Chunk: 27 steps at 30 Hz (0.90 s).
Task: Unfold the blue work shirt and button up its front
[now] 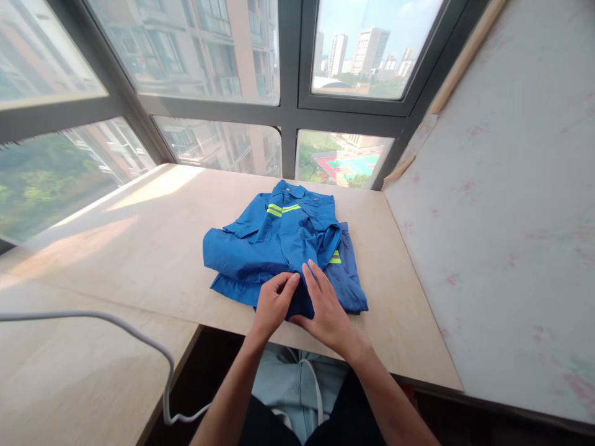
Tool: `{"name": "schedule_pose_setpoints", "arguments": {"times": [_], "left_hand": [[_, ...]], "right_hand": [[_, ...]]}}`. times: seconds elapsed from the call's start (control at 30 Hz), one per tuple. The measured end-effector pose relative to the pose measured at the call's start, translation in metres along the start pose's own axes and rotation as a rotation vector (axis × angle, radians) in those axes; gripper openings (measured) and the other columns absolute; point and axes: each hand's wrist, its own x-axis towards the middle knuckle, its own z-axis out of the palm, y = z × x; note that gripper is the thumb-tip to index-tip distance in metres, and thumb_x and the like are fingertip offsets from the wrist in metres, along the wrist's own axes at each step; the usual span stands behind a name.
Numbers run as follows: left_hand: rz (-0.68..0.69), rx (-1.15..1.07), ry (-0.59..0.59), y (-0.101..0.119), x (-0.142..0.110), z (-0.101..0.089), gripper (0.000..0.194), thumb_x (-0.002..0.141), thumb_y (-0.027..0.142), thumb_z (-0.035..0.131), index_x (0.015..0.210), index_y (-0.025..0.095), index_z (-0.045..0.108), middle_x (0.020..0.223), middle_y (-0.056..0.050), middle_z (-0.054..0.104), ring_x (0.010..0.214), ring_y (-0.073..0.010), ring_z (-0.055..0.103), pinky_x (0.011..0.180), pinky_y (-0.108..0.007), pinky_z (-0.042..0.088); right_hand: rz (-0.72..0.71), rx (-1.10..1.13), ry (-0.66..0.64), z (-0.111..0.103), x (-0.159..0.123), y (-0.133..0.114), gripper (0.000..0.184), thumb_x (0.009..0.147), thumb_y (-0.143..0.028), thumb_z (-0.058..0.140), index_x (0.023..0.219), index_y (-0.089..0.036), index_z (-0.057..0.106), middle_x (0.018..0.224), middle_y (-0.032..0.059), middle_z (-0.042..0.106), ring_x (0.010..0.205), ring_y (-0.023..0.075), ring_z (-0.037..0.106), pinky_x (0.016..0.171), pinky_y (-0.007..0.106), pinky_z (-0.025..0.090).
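A blue work shirt (274, 238) with yellow-green reflective stripes lies roughly folded on the wooden table (153, 235), collar toward the window. My left hand (273, 303) pinches the cloth at the shirt's near edge, fingers closed on a fold. Beside it, my right hand (325, 303) lies flat on the same near edge, fingers spread and pressing the fabric down. A darker blue layer (351, 279) of cloth sticks out under the shirt on the right.
A white cable (139, 337) runs across the lower left table section and drops off its edge. A pale wall panel (506, 204) rises along the table's right side. Large windows (209, 56) stand behind the table. The table's near edge is just below my hands.
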Motion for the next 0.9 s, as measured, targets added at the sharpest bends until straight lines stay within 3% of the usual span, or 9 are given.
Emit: {"name": "schedule_pose_setpoints", "arguments": {"times": [0.1,0.2,0.3,0.43,0.53,0.63,0.7,0.77,0.9], "left_hand": [[0.019,-0.025,-0.088,-0.002,0.003,-0.008,0.035,0.088,0.048,0.061,0.099,0.018,0.076,0.096,-0.005,0.075,0.088,-0.0196,0.067,0.081,-0.029,0.052],[0.024,-0.030,-0.118,-0.011,0.001,-0.018,0.039,0.086,0.044,0.064,0.114,0.018,0.072,0.115,-0.009,0.073,0.100,-0.0222,0.068,0.090,-0.034,0.053],[0.059,-0.076,-0.137,-0.022,-0.003,-0.027,0.040,0.087,0.031,0.061,0.125,0.020,0.065,0.125,-0.009,0.069,0.113,-0.0228,0.064,0.097,-0.035,0.051],[0.160,-0.007,-0.095,-0.028,-0.014,-0.034,0.049,0.081,0.015,0.056,0.129,0.023,0.062,0.130,-0.009,0.065,0.120,-0.0218,0.060,0.097,-0.034,0.050],[0.203,0.137,0.066,-0.022,-0.028,-0.038,0.037,0.080,0.013,0.057,0.115,0.022,0.068,0.112,-0.007,0.067,0.100,-0.0179,0.062,0.082,-0.029,0.051],[0.086,0.135,0.142,-0.016,-0.042,-0.041,0.011,0.085,0.022,0.059,0.087,0.020,0.069,0.086,-0.003,0.065,0.073,-0.0124,0.058,0.066,-0.024,0.047],[-0.024,0.091,0.082,-0.016,-0.047,-0.039,0.014,0.086,0.029,0.061,0.082,0.020,0.070,0.079,-0.002,0.065,0.066,-0.0113,0.055,0.060,-0.023,0.046],[-0.107,0.061,0.033,-0.018,-0.048,-0.032,0.018,0.085,0.034,0.063,0.087,0.019,0.073,0.079,-0.002,0.066,0.064,-0.0115,0.056,0.058,-0.023,0.046],[-0.233,-0.026,0.093,-0.021,-0.039,-0.013,0.036,0.081,0.043,0.069,0.106,0.017,0.072,0.082,-0.003,0.070,0.056,-0.0099,0.052,0.056,-0.024,0.047]], "right_hand": [[0.024,0.064,0.078,0.003,0.002,0.015,0.079,0.089,-0.017,0.061,0.159,-0.020,0.024,0.152,0.0163,0.046,0.140,0.0280,0.045,0.112,0.049,0.045],[0.112,0.129,0.210,0.000,0.006,0.019,0.045,0.096,-0.021,0.051,0.140,-0.019,0.056,0.131,0.0128,0.066,0.119,0.0238,0.065,0.097,0.038,0.057],[0.174,0.172,0.275,-0.005,0.012,0.016,0.030,0.096,-0.025,0.052,0.121,-0.020,0.069,0.113,0.0097,0.074,0.099,0.0208,0.072,0.083,0.033,0.061],[0.248,0.285,0.298,-0.002,0.017,0.013,0.025,0.094,-0.027,0.056,0.112,-0.020,0.073,0.107,0.0081,0.075,0.095,0.0199,0.071,0.080,0.032,0.058],[0.493,0.528,0.425,0.006,0.019,0.015,0.021,0.090,-0.033,0.063,0.104,-0.021,0.073,0.097,0.0052,0.074,0.084,0.0170,0.068,0.072,0.028,0.056],[0.770,0.919,0.542,0.015,0.022,0.019,0.026,0.078,-0.037,0.076,0.097,-0.021,0.071,0.083,0.0004,0.071,0.071,0.0134,0.063,0.064,0.025,0.052],[0.917,1.146,0.540,0.021,0.025,0.021,0.034,0.068,-0.037,0.082,0.095,-0.021,0.069,0.079,-0.0012,0.069,0.066,0.0129,0.062,0.058,0.024,0.050],[1.009,1.269,0.484,0.026,0.027,0.022,0.040,0.063,-0.036,0.086,0.094,-0.020,0.067,0.080,-0.0009,0.069,0.066,0.0138,0.062,0.057,0.024,0.050],[1.025,1.250,0.432,0.029,0.028,0.023,0.041,0.065,-0.038,0.083,0.097,-0.020,0.065,0.084,0.0012,0.069,0.071,0.0165,0.065,0.062,0.028,0.053]]}}
